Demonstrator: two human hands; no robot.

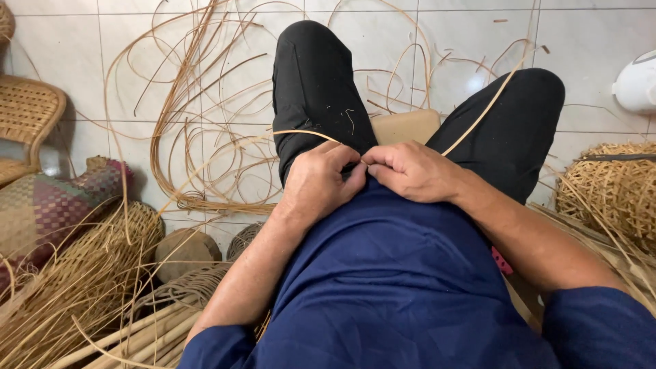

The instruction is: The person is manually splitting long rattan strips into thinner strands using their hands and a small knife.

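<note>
I sit with both knees up in black trousers and a dark blue shirt. My left hand (321, 179) and my right hand (410, 171) meet fingertip to fingertip over my lap, both pinched on a thin tan rattan strip (478, 109). From the left hand one end curves away to the left across my left thigh. From the right hand the strip runs up and to the right over my right knee. The spot where the fingers grip is hidden by the fingers.
Loose rattan strips (198, 137) lie tangled on the white tiled floor. Woven baskets stand at left (102, 253) and right (615, 191). A wicker chair (27, 109), a woven purple bag (48, 205), bundled canes (137, 335) and a white object (635, 85) surround me.
</note>
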